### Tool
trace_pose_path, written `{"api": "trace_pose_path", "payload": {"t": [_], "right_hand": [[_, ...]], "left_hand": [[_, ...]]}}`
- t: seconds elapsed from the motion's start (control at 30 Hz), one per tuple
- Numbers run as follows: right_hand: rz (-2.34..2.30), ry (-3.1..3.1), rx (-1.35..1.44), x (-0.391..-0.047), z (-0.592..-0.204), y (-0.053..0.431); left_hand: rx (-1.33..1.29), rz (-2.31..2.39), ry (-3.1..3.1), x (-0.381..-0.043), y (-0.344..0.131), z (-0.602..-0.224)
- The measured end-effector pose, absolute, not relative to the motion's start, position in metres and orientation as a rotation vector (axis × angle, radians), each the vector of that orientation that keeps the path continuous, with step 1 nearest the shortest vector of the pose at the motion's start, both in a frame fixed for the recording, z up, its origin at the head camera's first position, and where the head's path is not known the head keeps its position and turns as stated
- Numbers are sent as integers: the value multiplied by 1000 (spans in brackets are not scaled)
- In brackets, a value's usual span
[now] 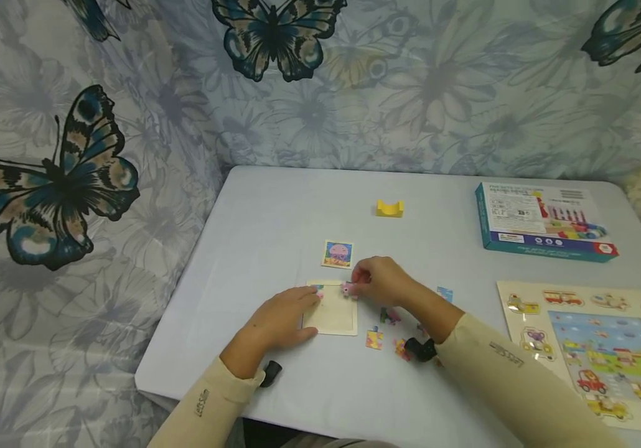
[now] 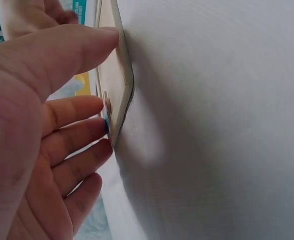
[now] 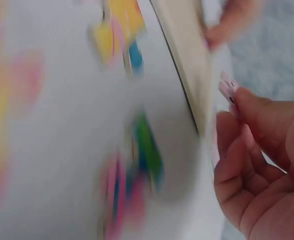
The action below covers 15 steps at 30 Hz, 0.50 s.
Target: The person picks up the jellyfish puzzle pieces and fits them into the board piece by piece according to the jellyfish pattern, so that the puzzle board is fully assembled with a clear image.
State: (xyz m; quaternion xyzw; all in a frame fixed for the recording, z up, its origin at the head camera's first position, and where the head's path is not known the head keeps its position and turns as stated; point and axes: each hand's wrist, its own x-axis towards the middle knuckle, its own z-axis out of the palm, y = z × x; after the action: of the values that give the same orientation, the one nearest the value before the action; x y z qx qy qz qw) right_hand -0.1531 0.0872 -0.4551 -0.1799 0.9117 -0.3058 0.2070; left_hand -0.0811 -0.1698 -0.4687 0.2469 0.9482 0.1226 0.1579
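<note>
A shallow wooden puzzle tray [image 1: 334, 318] lies on the table in the head view. My left hand [image 1: 278, 320] rests at its left side, fingers fairly straight, fingertips by a small puzzle piece [image 1: 318, 289] in the tray's upper left corner. In the left wrist view, the thumb [image 2: 99, 45] lies on the tray's edge. Over the tray's upper right corner, my right hand [image 1: 382, 281] pinches a pink puzzle piece [image 3: 228, 89] between thumb and fingers. Loose puzzle pieces lie right of the tray, among them a yellow one [image 1: 374, 339] and a green-and-pink one [image 1: 390, 315].
Behind the tray lies a square picture card [image 1: 338, 254] with a pink figure. Farther back stands a yellow curved block [image 1: 389, 209]. A teal box [image 1: 544, 221] sits at the back right, with a large vehicle picture board [image 1: 533, 317] in front of it.
</note>
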Motion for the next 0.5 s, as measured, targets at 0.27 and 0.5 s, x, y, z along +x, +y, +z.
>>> {"api": "trace_pose_path", "payload": {"t": [0.27, 0.5], "right_hand": [[-781, 2573, -611, -159, -471, 40], [-662, 2648, -662, -157, -469, 34]], "left_hand": [[736, 411, 2745, -83, -173, -476], [819, 271, 2804, -86, -164, -479]]}}
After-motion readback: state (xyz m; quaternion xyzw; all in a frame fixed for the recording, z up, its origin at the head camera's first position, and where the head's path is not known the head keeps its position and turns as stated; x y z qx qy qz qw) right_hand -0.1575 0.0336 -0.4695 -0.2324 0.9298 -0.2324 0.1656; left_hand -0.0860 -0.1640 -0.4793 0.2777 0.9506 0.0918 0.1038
